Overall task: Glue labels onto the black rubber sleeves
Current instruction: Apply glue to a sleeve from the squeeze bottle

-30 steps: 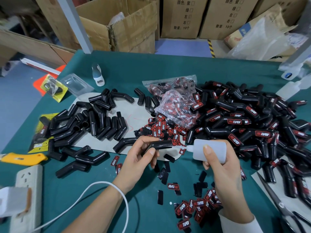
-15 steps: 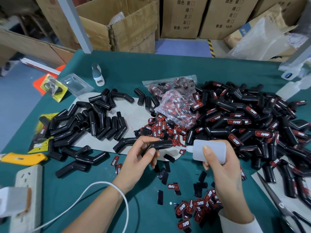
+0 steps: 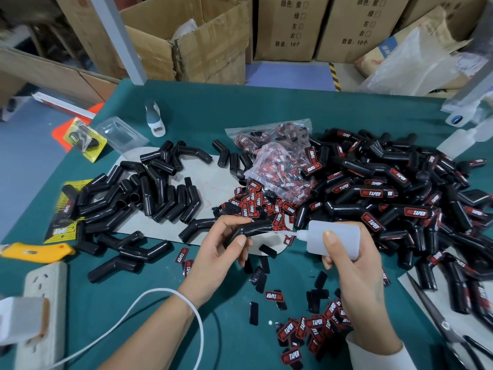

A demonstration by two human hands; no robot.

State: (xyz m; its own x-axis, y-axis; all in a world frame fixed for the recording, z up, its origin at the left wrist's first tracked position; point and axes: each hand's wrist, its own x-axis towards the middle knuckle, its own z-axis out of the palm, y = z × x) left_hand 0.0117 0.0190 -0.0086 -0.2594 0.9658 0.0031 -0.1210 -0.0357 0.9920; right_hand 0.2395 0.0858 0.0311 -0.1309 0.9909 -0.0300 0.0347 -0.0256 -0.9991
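Head view: your left hand [image 3: 217, 252] grips one black rubber sleeve [image 3: 252, 228] above the table [image 3: 266, 108], turned so its flank meets the nozzle; your right hand [image 3: 352, 263] wraps the glue bottle [image 3: 332, 240], laid sideways to dispense. Loose labels [image 3: 306, 329] wait near you.

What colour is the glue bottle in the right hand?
Translucent white, seen in the head view: the glue bottle gripped by the right hand.

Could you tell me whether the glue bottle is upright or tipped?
Tipped: the glue bottle lies sideways, nozzle on the sleeve.
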